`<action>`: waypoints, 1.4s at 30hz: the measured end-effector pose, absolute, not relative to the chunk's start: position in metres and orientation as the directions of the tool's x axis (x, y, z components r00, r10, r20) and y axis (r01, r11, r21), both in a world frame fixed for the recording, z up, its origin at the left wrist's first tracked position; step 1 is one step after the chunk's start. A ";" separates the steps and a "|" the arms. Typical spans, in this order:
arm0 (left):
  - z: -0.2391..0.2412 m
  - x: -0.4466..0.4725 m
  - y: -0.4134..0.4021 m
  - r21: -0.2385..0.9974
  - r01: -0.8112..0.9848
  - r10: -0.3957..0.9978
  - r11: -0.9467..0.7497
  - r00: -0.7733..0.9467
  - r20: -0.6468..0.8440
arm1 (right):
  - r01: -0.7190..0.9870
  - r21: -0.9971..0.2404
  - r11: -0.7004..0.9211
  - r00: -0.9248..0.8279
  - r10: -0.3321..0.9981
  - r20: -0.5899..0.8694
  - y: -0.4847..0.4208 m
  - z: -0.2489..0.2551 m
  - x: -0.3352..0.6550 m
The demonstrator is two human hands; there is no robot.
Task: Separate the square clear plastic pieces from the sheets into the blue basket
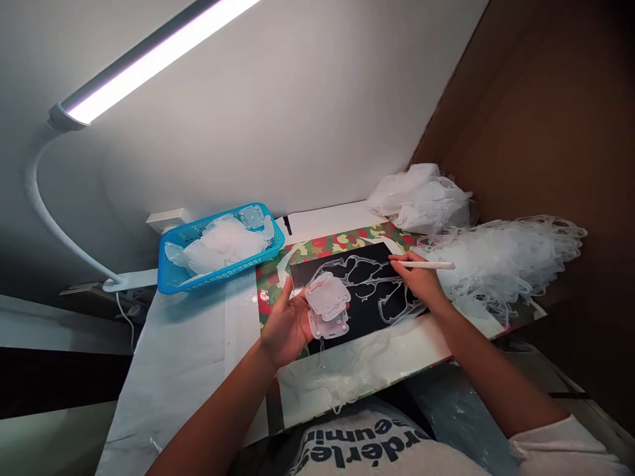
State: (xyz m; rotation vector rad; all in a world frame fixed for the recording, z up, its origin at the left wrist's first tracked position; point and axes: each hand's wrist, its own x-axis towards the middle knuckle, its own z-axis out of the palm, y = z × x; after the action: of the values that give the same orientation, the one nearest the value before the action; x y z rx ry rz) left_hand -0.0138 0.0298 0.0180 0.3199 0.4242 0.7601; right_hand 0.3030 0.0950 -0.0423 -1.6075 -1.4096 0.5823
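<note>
Two frosted, translucent flat pieces [328, 297] with small round bumps and rounded corners lie overlapping on the fingers of my left hand [288, 324]. That hand is turned palm up, its thumb raised beside them. My right hand [419, 274] grips a slim white pen-like tool [426, 265] between thumb and fingers; its tip is hard to make out. Beneath both hands is a black mat [347, 264], with thin clear outline-shaped offcuts [367, 281] strewn over it. The right hand is close to the mat's right end, by these offcuts.
A blue basket [223, 268] of similar translucent pieces stands back left. Heaped clear offcuts [516, 258] and a white translucent pile [421, 195] lie to the right. More clear scraps [357, 363] line the front edge. A lit lamp [163, 59] hangs above; a brown panel [550, 132] bounds the right.
</note>
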 end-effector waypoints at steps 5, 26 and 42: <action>0.019 -0.014 0.030 0.434 -0.589 0.720 0.682 0.646 -0.256 | 0.552 -0.834 0.013 0.316 0.922 0.223 0.101 -0.040 0.308; 0.052 -0.059 0.096 0.972 -0.230 0.998 0.051 -0.030 -0.060 | 0.585 -0.779 0.228 0.189 0.895 0.404 0.074 -0.030 0.259; -0.032 -0.012 0.021 0.665 0.573 0.860 -0.479 0.459 0.224 | 0.307 -0.884 0.353 -0.296 0.918 0.263 0.058 -0.016 0.199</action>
State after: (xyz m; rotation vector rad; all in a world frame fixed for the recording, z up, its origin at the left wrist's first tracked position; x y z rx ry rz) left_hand -0.0121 0.0209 -0.0315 2.2064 1.1928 0.7514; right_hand 0.1994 0.0577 -0.0164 -1.0812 -1.7967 0.9407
